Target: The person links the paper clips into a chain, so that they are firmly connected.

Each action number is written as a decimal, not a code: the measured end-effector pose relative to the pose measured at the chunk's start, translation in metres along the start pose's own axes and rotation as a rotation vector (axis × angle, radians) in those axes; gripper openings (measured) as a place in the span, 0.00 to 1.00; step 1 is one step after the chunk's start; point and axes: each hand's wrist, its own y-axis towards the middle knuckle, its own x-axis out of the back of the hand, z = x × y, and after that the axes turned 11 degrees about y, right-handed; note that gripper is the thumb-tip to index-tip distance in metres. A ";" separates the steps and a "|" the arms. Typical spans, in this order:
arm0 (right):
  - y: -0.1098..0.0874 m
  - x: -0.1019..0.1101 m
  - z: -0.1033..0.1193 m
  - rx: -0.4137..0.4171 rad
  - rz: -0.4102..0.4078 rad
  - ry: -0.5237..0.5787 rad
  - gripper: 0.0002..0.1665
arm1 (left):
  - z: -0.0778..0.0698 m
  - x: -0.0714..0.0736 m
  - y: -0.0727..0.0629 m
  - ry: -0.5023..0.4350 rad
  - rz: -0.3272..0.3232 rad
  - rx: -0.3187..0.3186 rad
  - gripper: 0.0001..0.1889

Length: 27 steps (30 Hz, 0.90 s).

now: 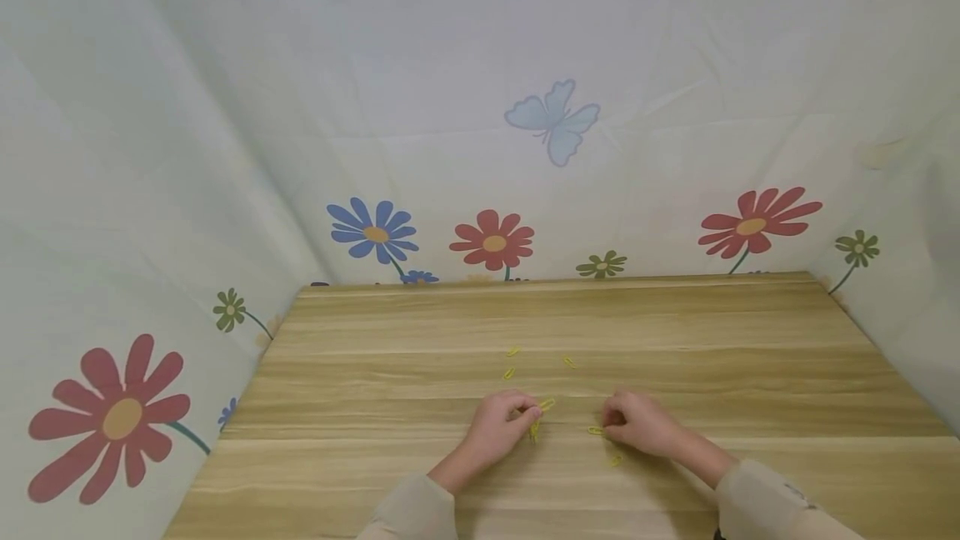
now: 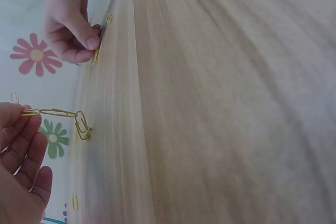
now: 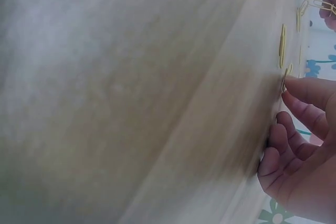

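My left hand pinches one end of a chain of linked yellow paper clips between thumb and forefinger. From there the chain runs sideways and hangs down towards the wooden table, while the other fingers of this hand are loosely bent. To the right, my right hand pinches a single yellow paper clip by one end, its fingers right at the tabletop. A loose paper clip lies on the wood just in front of the right hand.
Beyond the hands, more loose paper clips lie on the table: one at the back, another nearer and a third to the right. A flower-printed curtain hangs behind and along both sides.
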 end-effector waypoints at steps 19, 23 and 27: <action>0.001 -0.005 0.003 0.010 -0.030 -0.032 0.08 | 0.001 -0.002 -0.001 -0.008 0.009 0.001 0.09; 0.002 -0.004 0.003 0.012 -0.028 -0.023 0.07 | 0.001 -0.002 -0.001 0.000 0.013 0.005 0.09; 0.004 -0.001 0.004 0.025 -0.022 0.013 0.06 | 0.000 -0.001 0.000 0.003 0.024 0.014 0.09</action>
